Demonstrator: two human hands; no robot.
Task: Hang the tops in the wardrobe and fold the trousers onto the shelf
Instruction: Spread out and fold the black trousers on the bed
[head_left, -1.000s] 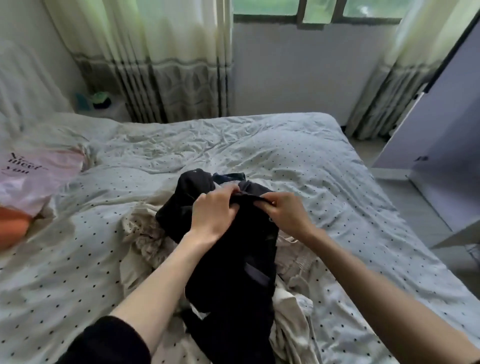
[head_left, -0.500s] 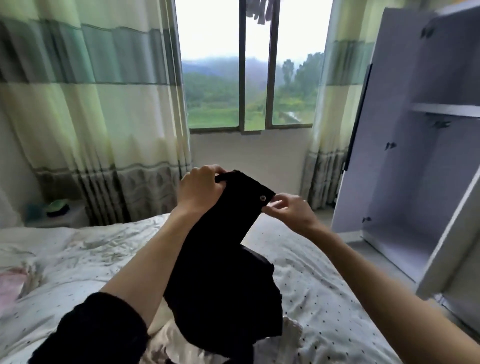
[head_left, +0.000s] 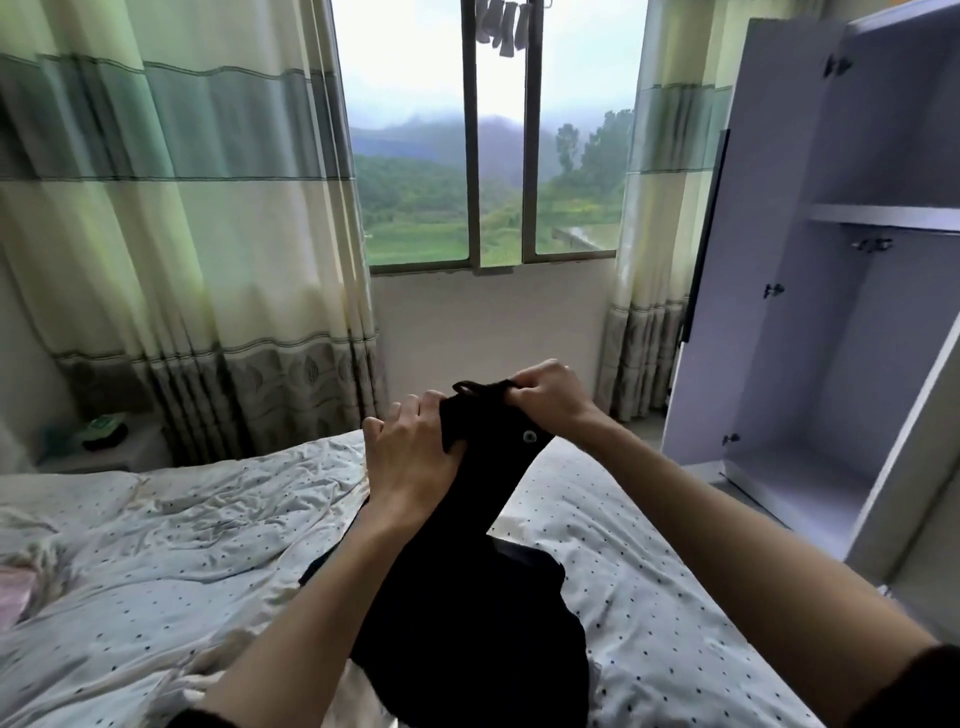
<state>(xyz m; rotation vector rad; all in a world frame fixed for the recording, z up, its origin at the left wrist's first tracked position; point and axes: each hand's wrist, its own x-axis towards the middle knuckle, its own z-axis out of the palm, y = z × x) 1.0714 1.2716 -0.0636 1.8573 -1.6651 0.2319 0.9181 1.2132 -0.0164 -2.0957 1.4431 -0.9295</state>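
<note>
1. Black trousers (head_left: 467, 597) held up in front of the person, above the bed (head_left: 156, 545). Top edge sits between both hands; the rest hangs and bunches down toward the lap. A metal button or rivet shows near the top, with what looks like a belt loop sticking up, so I judge this end is the waistband.
2. Left hand (head_left: 410, 462): fingers curled round the left side of the top edge, thumb side toward the cloth. It is gripping the garment.
3. Right hand (head_left: 545, 395): fingers bent tight, pinching the upper corner by the loop. It also has hold of the cloth.
4. Why held so: likely finding and squaring the waistband in the air so the legs drop straight, ready for folding. Judgement only.
5. Wardrobe (head_left: 841, 312) stands open at right, with the shelf (head_left: 883, 215) bare where visible and well apart from the trousers. Folding not yet done.
6. Against half a second earlier: the hands have swapped height. The right now sits higher and has closed on the corner, where before it only pinched near the button. The left has dropped lower, and the waistband tilts the other way.
7. Against one second earlier: the garment has come up off the pile on the bed, and the view has lifted to the window (head_left: 493, 156).
</note>
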